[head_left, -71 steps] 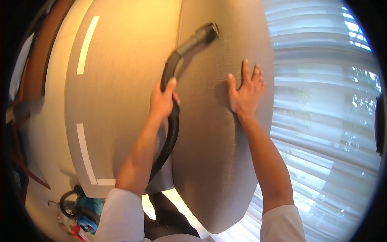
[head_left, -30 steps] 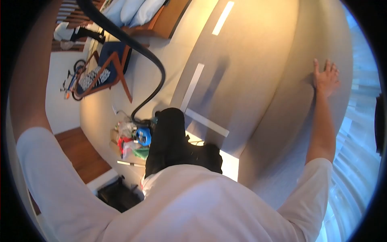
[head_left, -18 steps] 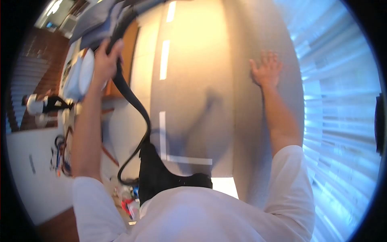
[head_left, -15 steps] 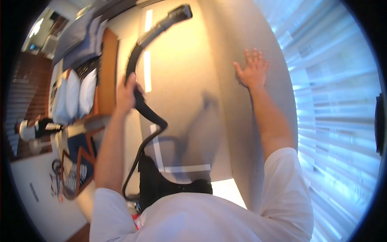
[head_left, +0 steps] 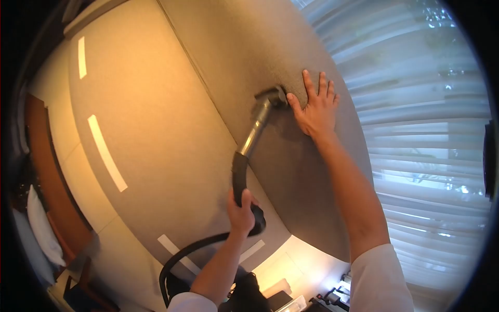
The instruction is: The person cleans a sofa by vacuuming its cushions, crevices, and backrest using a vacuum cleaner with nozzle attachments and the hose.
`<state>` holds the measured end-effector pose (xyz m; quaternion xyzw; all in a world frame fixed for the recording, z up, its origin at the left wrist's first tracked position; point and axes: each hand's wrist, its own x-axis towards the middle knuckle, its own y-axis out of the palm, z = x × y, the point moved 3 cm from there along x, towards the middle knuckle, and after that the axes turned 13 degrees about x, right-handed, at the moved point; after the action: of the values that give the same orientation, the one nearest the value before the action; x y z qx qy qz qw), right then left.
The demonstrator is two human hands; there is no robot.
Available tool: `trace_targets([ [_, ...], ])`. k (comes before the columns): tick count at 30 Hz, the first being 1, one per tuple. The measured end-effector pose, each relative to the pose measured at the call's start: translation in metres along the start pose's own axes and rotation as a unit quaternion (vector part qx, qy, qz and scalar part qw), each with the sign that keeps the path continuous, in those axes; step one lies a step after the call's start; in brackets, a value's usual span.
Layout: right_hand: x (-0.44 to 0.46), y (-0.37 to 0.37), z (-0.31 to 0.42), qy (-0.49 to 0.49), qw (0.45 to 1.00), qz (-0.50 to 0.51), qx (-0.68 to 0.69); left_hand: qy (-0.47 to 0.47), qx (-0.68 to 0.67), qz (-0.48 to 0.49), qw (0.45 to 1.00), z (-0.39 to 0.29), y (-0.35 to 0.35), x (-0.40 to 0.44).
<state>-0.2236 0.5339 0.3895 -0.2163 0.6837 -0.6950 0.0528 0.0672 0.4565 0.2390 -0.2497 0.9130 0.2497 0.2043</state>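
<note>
My left hand (head_left: 241,212) is wrapped round the black vacuum hose (head_left: 239,174), near its curved handle. From there a shiny tube runs up to the dark nozzle (head_left: 272,97), which rests against the grey upholstered surface (head_left: 291,171) at the right. Just right of the nozzle, my right hand (head_left: 318,111) lies flat on the same surface with its fingers spread, holding nothing. To the left of a long seam lies a wide grey panel (head_left: 150,125) with white strips (head_left: 106,153) on it.
Sheer curtains or blinds (head_left: 421,156) hang along the right side. At the far left are a wooden edge (head_left: 57,177) and a white pillow (head_left: 42,223). Several dark items (head_left: 332,297), partly hidden, stand at the bottom, right of centre.
The view has turned toward the upholstery. My left hand has brought the hose from the left, and the nozzle now touches the surface beside my right hand. The distant person is out of view.
</note>
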Motion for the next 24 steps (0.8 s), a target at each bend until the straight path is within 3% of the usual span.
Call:
trace_targets([
  [5,0.009,0.010,0.003,-0.035,0.998,-0.055,0.015,0.037,0.018,-0.035,0.999,-0.072,-0.006,0.096],
  [8,0.007,0.011,0.003,-0.041,0.996,-0.080,0.021,0.115,0.109,-0.070,0.985,-0.132,-0.009,0.125],
  [11,0.005,0.000,0.003,-0.009,0.997,-0.058,0.048,0.194,0.344,-0.113,0.912,-0.167,-0.016,0.097],
  [12,0.004,-0.005,0.004,0.000,0.995,-0.077,0.062,0.171,0.405,-0.098,0.893,-0.177,-0.018,0.067],
  [13,0.002,-0.007,0.003,0.005,0.995,-0.062,0.079,0.221,0.476,-0.077,0.848,-0.175,-0.026,0.043],
  [14,0.001,-0.009,0.000,0.011,0.994,-0.046,0.096,0.346,0.523,-0.089,0.774,-0.193,-0.014,0.014],
  [15,0.000,-0.011,-0.002,0.025,0.992,-0.059,0.110,0.264,0.520,-0.051,0.811,-0.221,0.003,-0.007],
  [17,-0.002,-0.012,-0.004,0.030,0.993,-0.031,0.113,0.235,0.621,-0.079,0.743,-0.271,0.033,-0.006],
  [21,-0.006,-0.012,-0.012,0.057,0.989,-0.009,0.133,0.313,0.716,-0.091,0.617,-0.343,0.115,0.063],
  [24,-0.002,-0.015,-0.019,0.063,0.986,0.029,0.153,0.314,0.745,-0.086,0.581,-0.366,0.174,0.126],
])
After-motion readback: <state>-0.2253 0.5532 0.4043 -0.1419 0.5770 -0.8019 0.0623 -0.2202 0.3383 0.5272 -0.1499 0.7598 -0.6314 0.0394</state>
